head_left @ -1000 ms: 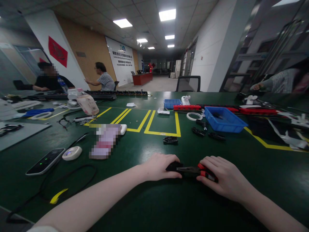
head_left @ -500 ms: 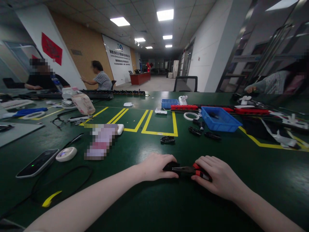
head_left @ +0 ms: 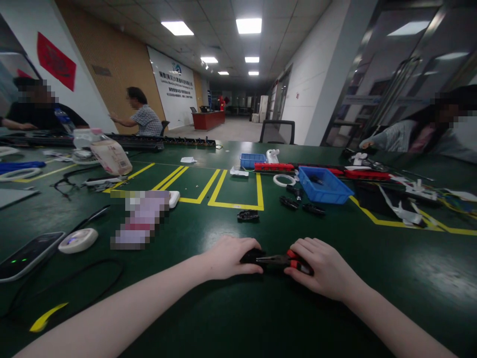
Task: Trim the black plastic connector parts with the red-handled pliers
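Observation:
My left hand (head_left: 234, 257) is closed around a small black plastic part (head_left: 250, 256), which is mostly covered by the fingers. My right hand (head_left: 324, 266) grips the red and black handles of long-nose pliers (head_left: 276, 259). The pliers' jaws point left and reach the black part; whether they clamp it I cannot tell. Both hands are low over the green table. Beyond them lies a similar black part (head_left: 248, 216), with two more black parts (head_left: 314, 209) farther right beside a blue bin (head_left: 322, 185).
Yellow tape (head_left: 235, 206) marks rectangles on the table. To the left are a pixelated phone-like item (head_left: 139, 221), a white round device (head_left: 78, 240) and a black cable (head_left: 119, 271). Red strips (head_left: 274, 167) and a smaller blue bin (head_left: 252, 159) stand farther back. Other people sit around the table.
The whole view has shifted, so the table items and my hands appear farther left. Both hands keep their grips, and the pliers stay at the black part.

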Motion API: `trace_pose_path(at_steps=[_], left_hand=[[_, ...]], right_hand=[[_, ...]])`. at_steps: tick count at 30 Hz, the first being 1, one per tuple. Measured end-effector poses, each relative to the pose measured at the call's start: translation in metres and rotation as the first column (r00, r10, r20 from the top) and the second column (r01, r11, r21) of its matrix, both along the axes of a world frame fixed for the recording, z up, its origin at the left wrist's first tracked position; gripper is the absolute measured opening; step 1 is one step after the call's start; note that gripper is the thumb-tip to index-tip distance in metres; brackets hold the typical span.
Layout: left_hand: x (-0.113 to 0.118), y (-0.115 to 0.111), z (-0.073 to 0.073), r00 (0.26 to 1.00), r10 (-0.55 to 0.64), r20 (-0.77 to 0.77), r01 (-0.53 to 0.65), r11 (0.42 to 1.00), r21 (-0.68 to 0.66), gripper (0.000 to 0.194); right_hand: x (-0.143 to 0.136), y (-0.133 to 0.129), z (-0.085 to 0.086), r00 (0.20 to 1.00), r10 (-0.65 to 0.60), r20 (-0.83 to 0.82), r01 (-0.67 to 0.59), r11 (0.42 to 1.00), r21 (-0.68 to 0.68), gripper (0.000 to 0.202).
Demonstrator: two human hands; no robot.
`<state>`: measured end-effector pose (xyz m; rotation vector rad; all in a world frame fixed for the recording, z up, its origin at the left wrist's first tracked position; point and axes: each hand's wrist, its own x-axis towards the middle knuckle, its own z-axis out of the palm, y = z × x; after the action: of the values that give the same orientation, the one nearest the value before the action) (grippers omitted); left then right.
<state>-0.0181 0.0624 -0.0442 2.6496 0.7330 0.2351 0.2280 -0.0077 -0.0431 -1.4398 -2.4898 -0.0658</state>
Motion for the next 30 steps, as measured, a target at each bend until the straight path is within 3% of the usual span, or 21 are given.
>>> trace_pose_path(at_steps=[22, 30], left_hand=[[0.0014, -0.0015, -0.0002, 0.999, 0.034, -0.013, -0.034, 0.999, 0.023, 0.034], [0.0012, -0.0015, 0.0001, 1.000, 0.029, -0.010, -0.029, 1.000, 0.001, 0.033]], right_hand=[[-0.0046, -0.0018, 0.0014, 0.999, -0.013, 0.052, 0.012, 1.000, 0.026, 0.026], [-0.0034, -0.0025, 0.0006, 1.000, -0.014, -0.008, 0.015, 0.999, 0.036, 0.026]])
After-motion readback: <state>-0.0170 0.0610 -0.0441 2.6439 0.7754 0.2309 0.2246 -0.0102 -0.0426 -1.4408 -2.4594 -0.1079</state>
